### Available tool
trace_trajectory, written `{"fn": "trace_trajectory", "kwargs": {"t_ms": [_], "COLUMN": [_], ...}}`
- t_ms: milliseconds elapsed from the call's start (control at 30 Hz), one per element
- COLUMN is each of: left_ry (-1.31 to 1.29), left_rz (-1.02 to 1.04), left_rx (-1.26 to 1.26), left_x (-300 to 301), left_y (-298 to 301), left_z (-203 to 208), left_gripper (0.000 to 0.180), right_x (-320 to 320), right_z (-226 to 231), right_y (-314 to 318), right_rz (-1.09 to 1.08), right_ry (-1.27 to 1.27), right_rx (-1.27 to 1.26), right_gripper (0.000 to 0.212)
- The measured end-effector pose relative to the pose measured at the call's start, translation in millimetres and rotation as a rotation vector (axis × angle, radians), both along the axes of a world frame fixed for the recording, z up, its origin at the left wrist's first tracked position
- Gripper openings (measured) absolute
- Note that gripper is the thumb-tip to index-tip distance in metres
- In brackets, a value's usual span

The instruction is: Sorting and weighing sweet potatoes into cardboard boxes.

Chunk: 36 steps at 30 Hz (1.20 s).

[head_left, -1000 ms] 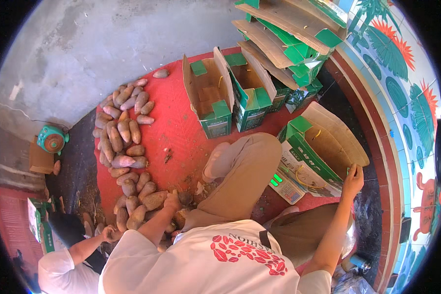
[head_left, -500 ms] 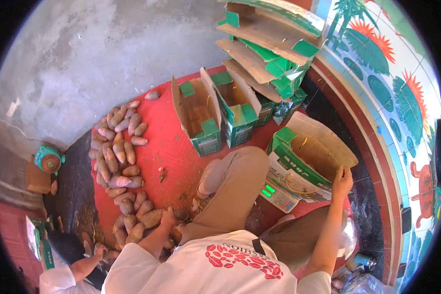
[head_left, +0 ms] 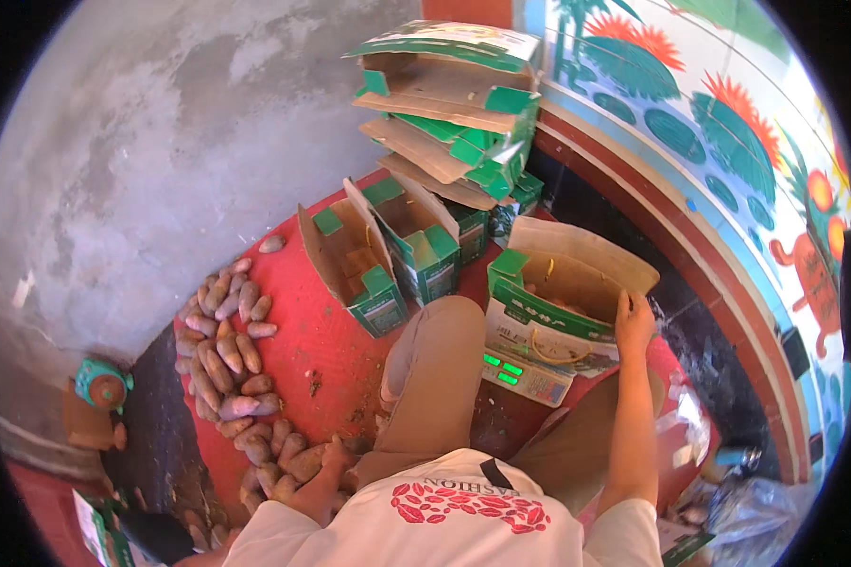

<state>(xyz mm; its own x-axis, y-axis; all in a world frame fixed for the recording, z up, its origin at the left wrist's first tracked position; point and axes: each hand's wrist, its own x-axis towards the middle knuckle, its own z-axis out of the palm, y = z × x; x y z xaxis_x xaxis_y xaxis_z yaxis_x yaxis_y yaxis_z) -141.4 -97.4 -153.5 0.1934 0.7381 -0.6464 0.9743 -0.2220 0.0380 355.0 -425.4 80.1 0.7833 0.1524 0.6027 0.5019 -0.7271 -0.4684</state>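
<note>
My right hand [head_left: 635,326] pinches the right-hand edge of an open green-and-white carton [head_left: 548,326]. Some brownish tubers [head_left: 567,304] show inside it, partly hidden by its front wall. The carton stands on a digital scale [head_left: 528,380] with a lit green display, in front of my bent knees. Down at the left, my left hand [head_left: 333,460] is closed at the end of a brown sweet potato [head_left: 304,464] in the pile; its fingertips are partly hidden. The long pile of sweet potatoes [head_left: 219,369] curves away from there along the red mat.
Two open cartons [head_left: 359,260] stand beyond my knee, beside a tall stack of cartons [head_left: 454,104]. A grey wall [head_left: 208,123] closes the far left, a painted tiled wall [head_left: 671,132] the right. Another person's dark head [head_left: 161,537] appears at lower left. Plastic bags [head_left: 761,520] lie lower right.
The view has tilted, so the cartons appear further left and lower. More of the scale carton's inside shows. The other person's hand has mostly left view. My hands keep their places.
</note>
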Motion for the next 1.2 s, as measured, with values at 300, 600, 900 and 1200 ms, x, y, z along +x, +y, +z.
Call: {"fn": "trace_trajectory", "kwargs": {"t_ms": [300,600,900,1200], "left_ry": [-0.36,-1.191,-1.433,-1.292], "left_rz": [0.217,0.136,0.117,-0.545], "left_rx": [0.035,0.469,0.163,0.028], "left_x": [13,101,235,362], "left_y": [45,69,10,-54], "left_z": [57,217,349,341], "left_gripper": [0.079,0.081,0.069,0.067], "right_x": [-6,-17,-30,-35], "right_z": [6,10,17,22], "right_y": [-11,-17,-25,-35], "right_rz": [-0.021,0.237,0.576,0.734], "right_ry": [0.017,0.239,0.274,0.295], "right_rx": [0.061,0.03,-0.061,-0.16], "right_gripper": [0.017,0.018,0.009,0.008]}}
